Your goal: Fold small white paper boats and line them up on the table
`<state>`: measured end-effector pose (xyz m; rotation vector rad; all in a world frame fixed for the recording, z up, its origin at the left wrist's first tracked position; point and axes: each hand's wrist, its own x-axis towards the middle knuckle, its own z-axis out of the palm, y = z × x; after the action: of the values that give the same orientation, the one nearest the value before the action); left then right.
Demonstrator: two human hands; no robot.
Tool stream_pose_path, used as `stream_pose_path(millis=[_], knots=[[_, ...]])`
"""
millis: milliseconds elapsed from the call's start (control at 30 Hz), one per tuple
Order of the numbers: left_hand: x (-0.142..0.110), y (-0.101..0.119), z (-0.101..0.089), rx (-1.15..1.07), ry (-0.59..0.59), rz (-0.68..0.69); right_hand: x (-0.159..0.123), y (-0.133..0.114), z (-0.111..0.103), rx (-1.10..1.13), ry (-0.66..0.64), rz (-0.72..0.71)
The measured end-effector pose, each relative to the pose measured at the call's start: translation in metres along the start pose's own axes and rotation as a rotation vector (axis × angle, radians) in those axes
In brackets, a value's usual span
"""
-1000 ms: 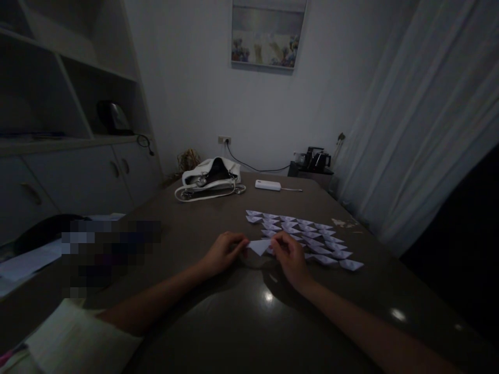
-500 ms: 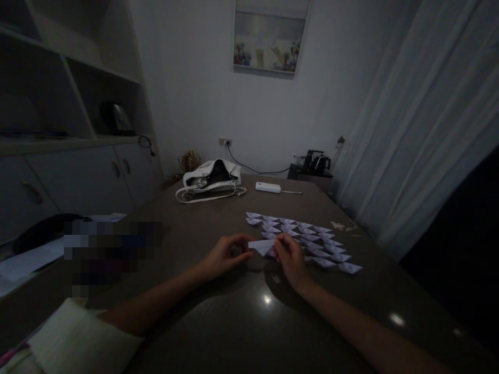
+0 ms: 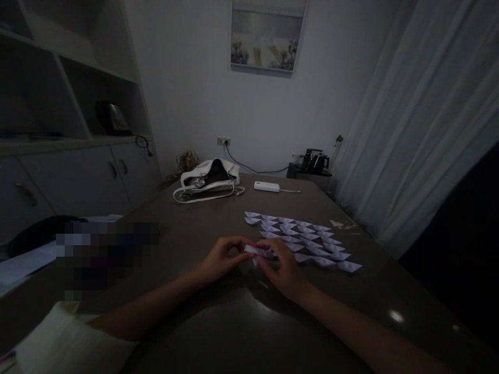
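Between my two hands, just above the table [image 3: 187, 322], is a small folded white paper [image 3: 253, 250]. The fingertips of my left hand [image 3: 226, 258] pinch its left side. From the right, my right hand [image 3: 284, 267] grips it with thumb and fingers, and the fingers cover part of the paper. Right behind my hands stand several folded white paper boats [image 3: 310, 242] in close rows. My right hand is nearest to these boats and hides some of the front ones.
A white handbag [image 3: 210, 179] lies gaping at the table's far left. Right of it is a white power bank [image 3: 266, 186] with a short cable. Paper scraps [image 3: 343, 224] lie right of the boats. White sheets [image 3: 31, 267] are at the left edge.
My left fingers have closed on the folded paper, which only my right hand held before. The paper has turned and dropped slightly, and my right hand has shifted left toward my left hand.
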<state>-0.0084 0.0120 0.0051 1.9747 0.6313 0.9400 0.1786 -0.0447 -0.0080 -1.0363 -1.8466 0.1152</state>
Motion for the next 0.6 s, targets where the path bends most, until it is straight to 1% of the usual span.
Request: stream_pose_path(millis=[100,233,367,467,600], knots=[[0.000,-0.002,0.001,-0.053,-0.016,-0.016,-0.001,0.000,0.002,-0.024,-0.023,-0.028],[0.001,-0.003,0.003,-0.203,-0.030,-0.046,-0.002,0.004,0.004,-0.003,0.002,0.010],[0.001,0.001,0.006,-0.306,-0.046,-0.100,-0.001,0.003,0.002,0.030,-0.025,0.014],[0.000,0.006,0.006,-0.292,-0.051,-0.110,0.000,0.000,0.000,0.064,-0.035,0.016],[0.001,0.008,0.005,-0.145,-0.032,-0.063,-0.001,-0.001,0.000,0.074,-0.065,0.017]])
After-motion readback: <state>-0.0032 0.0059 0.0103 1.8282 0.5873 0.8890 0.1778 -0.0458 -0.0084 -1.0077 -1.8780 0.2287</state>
